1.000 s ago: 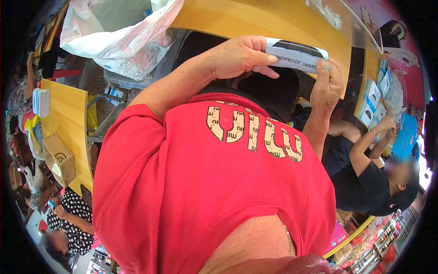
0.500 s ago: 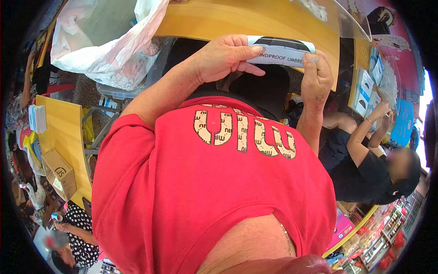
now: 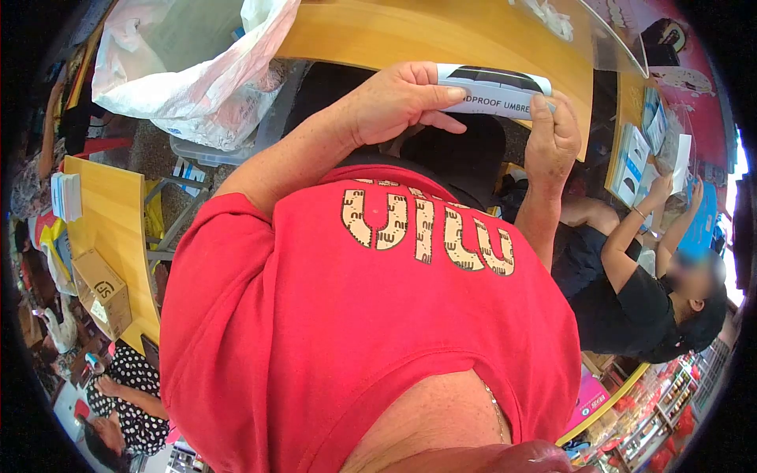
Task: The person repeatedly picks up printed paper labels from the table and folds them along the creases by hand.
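A white printed umbrella packaging card (image 3: 497, 101) is stretched between my two hands over the near edge of the table. Black umbrella artwork runs along its upper part, with lettering reading "PROOF UMBRE" below. My left hand (image 3: 410, 98) pinches its left end, thumb on top and lower fingers extended beneath. At the right end, my right hand (image 3: 550, 134) grips the card between thumb and curled fingers. Part of the lettering is hidden under my left thumb.
A yellow wooden table (image 3: 378, 33) lies ahead, with a large white plastic bag (image 3: 209, 94) at the left. On the right, a person in black (image 3: 623, 292) lifts a white sheet (image 3: 682, 163) near stacked printed cards (image 3: 633, 162). A cardboard box (image 3: 102, 292) rests on the left table.
My hands and the card have shifted slightly right, and my left thumb covers more lettering. The person at the right now holds up a white sheet with hands farther apart.
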Demonstrator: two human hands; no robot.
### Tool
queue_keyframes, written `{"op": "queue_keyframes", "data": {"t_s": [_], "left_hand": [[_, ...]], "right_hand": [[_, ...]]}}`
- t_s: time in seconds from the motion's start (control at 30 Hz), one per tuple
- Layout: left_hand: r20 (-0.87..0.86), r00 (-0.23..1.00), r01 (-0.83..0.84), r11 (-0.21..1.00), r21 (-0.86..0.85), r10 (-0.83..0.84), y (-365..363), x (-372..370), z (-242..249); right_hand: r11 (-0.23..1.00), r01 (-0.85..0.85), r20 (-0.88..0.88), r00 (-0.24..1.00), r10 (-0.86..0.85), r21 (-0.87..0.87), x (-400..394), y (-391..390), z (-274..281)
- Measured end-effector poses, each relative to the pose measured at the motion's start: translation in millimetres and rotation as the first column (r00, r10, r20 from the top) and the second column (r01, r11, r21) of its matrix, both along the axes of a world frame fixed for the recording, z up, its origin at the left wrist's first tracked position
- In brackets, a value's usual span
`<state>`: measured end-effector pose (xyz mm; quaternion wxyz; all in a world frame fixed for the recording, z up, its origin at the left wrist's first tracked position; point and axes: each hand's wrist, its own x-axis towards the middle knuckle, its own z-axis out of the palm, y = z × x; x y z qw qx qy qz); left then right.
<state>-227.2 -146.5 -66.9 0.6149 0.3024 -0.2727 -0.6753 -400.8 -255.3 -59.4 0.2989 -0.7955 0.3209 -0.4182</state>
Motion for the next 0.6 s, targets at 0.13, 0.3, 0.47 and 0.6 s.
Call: {"op": "queue_keyframes", "data": {"t_s": [0.13, 0.3, 0.47, 0.6], "left_hand": [[0.091, 0.995, -0.040, 0.999, -0.013, 0.041, -1.6, -4.3, -2.0], [0.211, 0.973, -0.095, 0.995, -0.007, 0.094, -2.3, -9.0, -1.6], [0.206, 0.961, -0.191, 0.982, 0.009, 0.185, -3.4, -9.9, -2.3], [0.223, 0.955, -0.203, 0.979, 0.007, 0.197, -5.9, -6.5, -0.5]], "right_hand": [[1.000, 0.008, -0.011, 1.000, -0.008, -0.008, 0.7, 1.5, 2.1], [1.000, 0.019, -0.007, 1.000, -0.019, 0.006, 2.3, 3.8, 5.1], [1.000, 0.024, -0.009, 1.000, -0.024, -0.007, 1.4, 5.7, 7.7], [0.982, 0.026, -0.088, 0.995, -0.043, -0.188, 2.8, 10.6, 14.4]]}}
